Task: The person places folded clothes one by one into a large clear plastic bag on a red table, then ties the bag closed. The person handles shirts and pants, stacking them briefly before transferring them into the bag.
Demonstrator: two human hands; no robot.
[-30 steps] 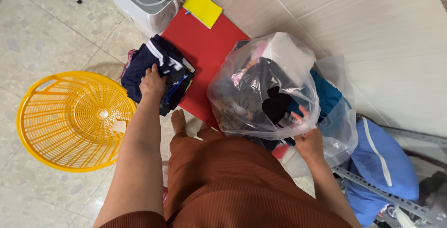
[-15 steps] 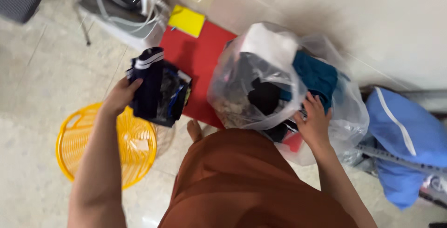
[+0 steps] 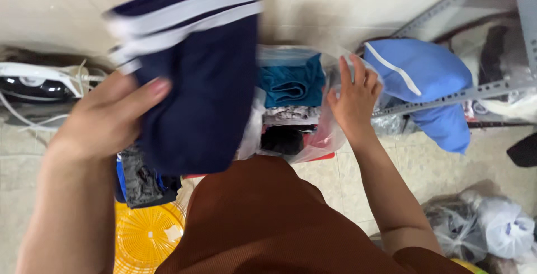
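Head view shows the left hand [image 3: 106,120] clenched around a stack of folded dark clothes [image 3: 196,78], lifted high, left of the clear plastic bag [image 3: 330,134]. Soft and light, the stack looks liable to sag or shed layers, so gripping it across the middle suits it. Right hand [image 3: 353,98] grasps the bag's rim. Beyond the bag stands a metal rack [image 3: 475,92]; a yellow basket [image 3: 148,235] lies below-left of it, leaving little room.

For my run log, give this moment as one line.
left hand: holds navy folded clothes raised | right hand: on clear plastic bag rim
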